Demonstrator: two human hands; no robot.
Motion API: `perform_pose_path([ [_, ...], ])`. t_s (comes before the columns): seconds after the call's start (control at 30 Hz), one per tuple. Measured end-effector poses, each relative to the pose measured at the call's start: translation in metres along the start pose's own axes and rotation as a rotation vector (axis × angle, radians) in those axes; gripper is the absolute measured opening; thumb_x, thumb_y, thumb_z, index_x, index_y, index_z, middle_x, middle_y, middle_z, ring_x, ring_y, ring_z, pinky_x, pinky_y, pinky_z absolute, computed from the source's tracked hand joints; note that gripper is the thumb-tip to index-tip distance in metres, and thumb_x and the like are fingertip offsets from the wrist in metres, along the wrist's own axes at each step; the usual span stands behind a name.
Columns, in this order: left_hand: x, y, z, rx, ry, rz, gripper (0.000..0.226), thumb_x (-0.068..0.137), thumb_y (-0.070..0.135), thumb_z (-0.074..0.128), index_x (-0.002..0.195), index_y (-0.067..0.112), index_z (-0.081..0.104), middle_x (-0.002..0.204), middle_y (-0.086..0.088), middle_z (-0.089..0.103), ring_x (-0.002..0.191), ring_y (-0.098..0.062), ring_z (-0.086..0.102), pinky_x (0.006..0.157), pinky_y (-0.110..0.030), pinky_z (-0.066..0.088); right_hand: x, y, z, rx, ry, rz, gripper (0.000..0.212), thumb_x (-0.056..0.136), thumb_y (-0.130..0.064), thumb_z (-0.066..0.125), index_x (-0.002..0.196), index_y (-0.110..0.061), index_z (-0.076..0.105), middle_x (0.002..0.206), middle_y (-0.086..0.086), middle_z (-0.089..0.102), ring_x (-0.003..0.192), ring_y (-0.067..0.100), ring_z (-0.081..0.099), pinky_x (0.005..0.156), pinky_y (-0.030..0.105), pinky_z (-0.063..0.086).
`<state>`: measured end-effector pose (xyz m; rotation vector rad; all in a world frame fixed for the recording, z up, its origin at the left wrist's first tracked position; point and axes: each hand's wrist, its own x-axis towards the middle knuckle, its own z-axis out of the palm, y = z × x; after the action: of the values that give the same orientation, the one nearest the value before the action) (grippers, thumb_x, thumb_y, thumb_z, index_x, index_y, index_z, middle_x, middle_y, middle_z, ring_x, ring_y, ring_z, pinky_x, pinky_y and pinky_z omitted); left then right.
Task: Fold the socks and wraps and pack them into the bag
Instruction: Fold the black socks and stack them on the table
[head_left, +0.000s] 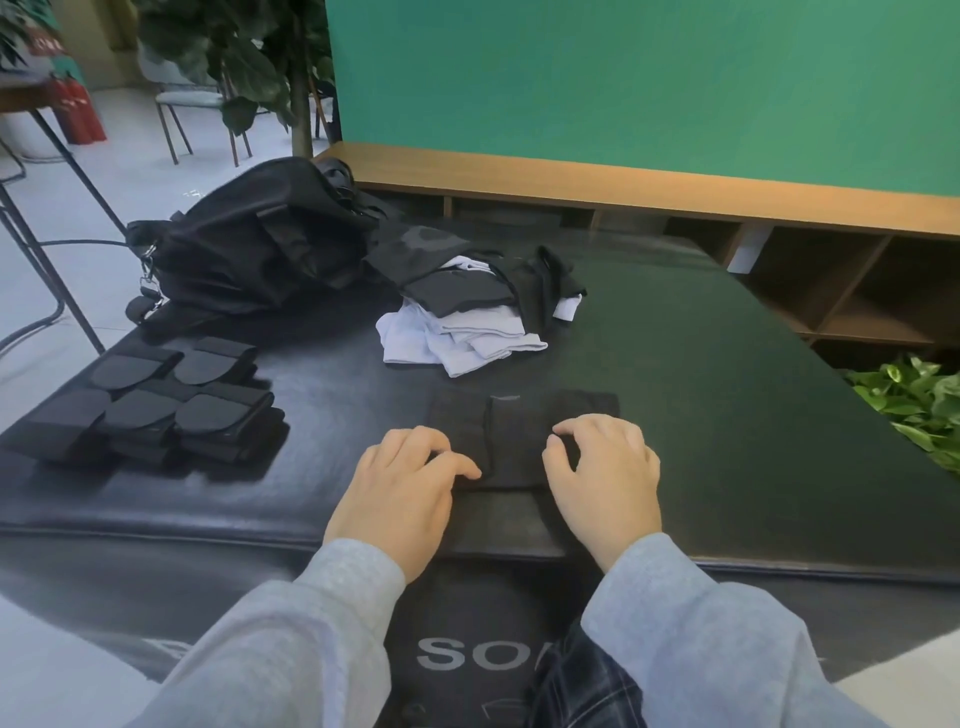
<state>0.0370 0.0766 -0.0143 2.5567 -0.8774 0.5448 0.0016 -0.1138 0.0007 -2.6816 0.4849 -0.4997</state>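
Observation:
A black sock (524, 441) lies flat near the front edge of the dark padded table (753, 415). My left hand (400, 488) rests on the sock's left part, fingers bent, fingertips pressing the fabric. My right hand (608, 467) sits on its right part, fingers curled down onto the cloth. A heap of white and black socks (467, 317) lies behind, in the middle of the table. Several folded black wraps (156, 405) are lined up at the left. The black bag (254, 244) stands at the back left.
A wooden shelf unit (779, 249) under a green wall runs along the back right. A leafy green plant (919, 405) is at the right edge. Chairs and a potted tree (296, 78) stand on the floor at the back left.

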Motion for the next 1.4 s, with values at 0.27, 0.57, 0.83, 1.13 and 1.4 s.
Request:
perform_pose_path([
  [0.27,0.004,0.002,0.002,0.164,-0.07,-0.07,0.047,0.082,0.038,0.032,0.114,0.026,0.064,0.099,0.009,0.059,0.09,-0.016,0.055,0.074,-0.033,0.048,-0.003,0.007,-0.005,-0.088,0.091,-0.027,0.04,0.09,-0.043,0.038,0.071,-0.023,0.067,0.073,-0.006,0.053,0.076,0.02,0.046,0.072,0.033,0.032],
  [0.57,0.012,0.006,-0.001,0.228,-0.333,-0.18,0.076,0.079,0.059,-0.007,0.149,0.031,0.005,0.152,0.011,0.016,0.142,-0.013,0.006,0.116,-0.037,0.01,-0.008,0.02,0.001,0.196,0.083,-0.309,0.054,0.085,-0.041,0.032,0.054,-0.009,0.063,0.051,-0.001,0.057,0.065,0.019,0.052,0.074,0.03,0.035],
  [0.83,0.01,0.008,-0.002,0.197,-0.308,-0.189,0.089,0.068,0.063,-0.017,0.148,0.03,-0.001,0.156,0.012,0.005,0.143,-0.01,-0.001,0.117,-0.035,0.006,-0.009,0.014,0.001,0.253,-0.01,-0.397,0.042,0.082,-0.046,0.035,0.087,-0.032,0.074,0.106,-0.021,0.064,0.106,-0.005,0.046,0.09,0.021,0.027],
  [1.13,0.006,0.001,-0.001,0.148,-0.246,0.075,0.064,0.082,0.072,0.024,0.13,0.036,0.049,0.135,0.007,0.051,0.128,-0.015,0.04,0.097,-0.041,0.044,-0.013,0.008,0.0,0.065,0.017,-0.21,0.035,0.086,-0.044,0.041,0.088,-0.032,0.073,0.1,-0.018,0.06,0.089,0.009,0.051,0.068,0.024,0.04],
  [1.4,-0.002,-0.002,0.0,0.069,-0.208,0.234,0.053,0.077,0.073,0.037,0.115,0.04,0.053,0.129,0.014,0.054,0.124,-0.008,0.043,0.094,-0.032,0.042,-0.021,0.013,-0.011,0.404,0.014,-0.375,0.038,0.082,-0.037,0.041,0.095,-0.018,0.072,0.094,-0.018,0.061,0.081,0.004,0.056,0.073,0.005,0.038],
])
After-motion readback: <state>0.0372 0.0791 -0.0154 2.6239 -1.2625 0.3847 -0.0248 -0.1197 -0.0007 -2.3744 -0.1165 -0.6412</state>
